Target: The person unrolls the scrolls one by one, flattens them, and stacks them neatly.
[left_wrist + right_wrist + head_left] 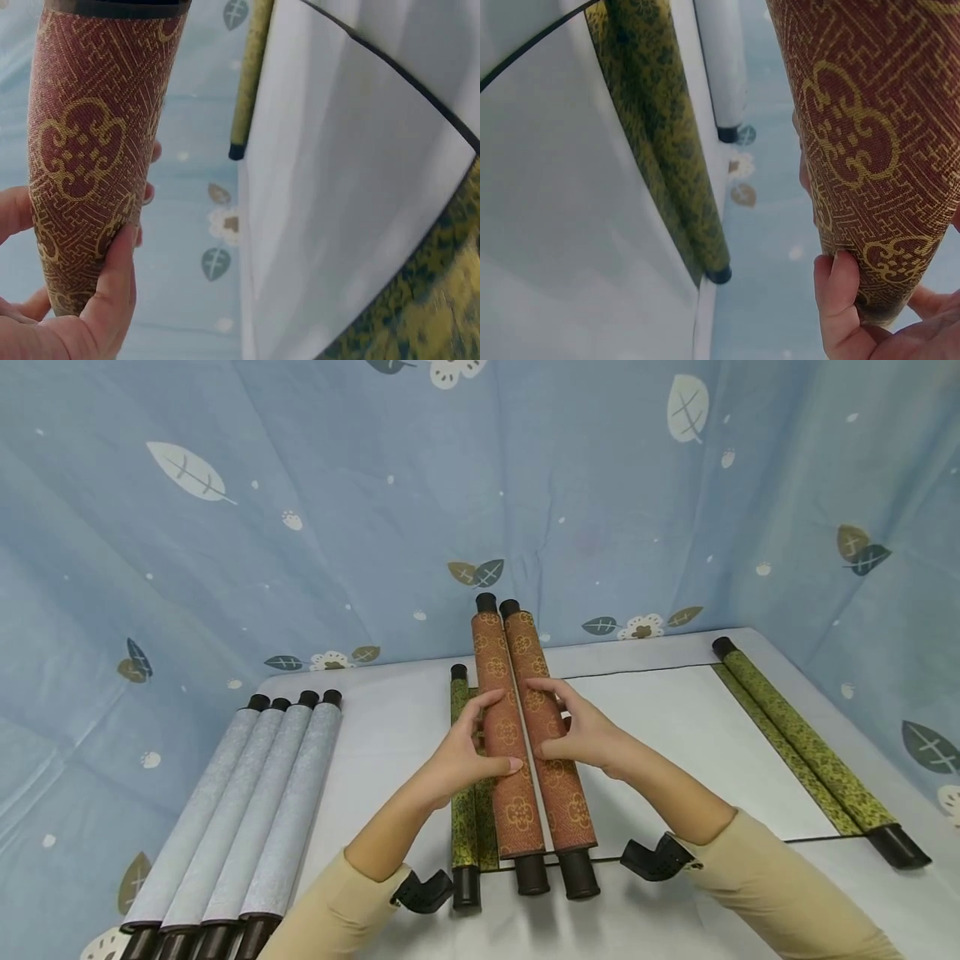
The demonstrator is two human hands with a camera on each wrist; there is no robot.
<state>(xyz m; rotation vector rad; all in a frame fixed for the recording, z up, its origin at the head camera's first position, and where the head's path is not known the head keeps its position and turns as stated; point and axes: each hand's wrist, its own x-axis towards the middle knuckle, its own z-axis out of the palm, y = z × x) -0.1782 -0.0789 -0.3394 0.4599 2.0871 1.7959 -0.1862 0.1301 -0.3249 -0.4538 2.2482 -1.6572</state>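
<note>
Two rust-red rolls of one scroll, patterned in gold and tipped with dark knobs, are held up side by side in the head view. My left hand (470, 752) grips the left roll (504, 727), thumb across its front. Around the right roll (551, 743) curl the fingers and thumb of my right hand (588, 731). A narrow pale strip shows between the rolls. Beneath them lies a spread-out scroll with a white sheet (660, 735); its green-gold left roller (463, 802) is partly covered. In the left wrist view the red roll (97, 135) fills my left hand (90, 322).
Several pale grey rolled scrolls (247, 793) lie side by side at the left of the white table (375, 735). The open scroll's other green-gold roller (810, 735) lies at the right. A blue leaf-print curtain (525, 485) hangs behind the table.
</note>
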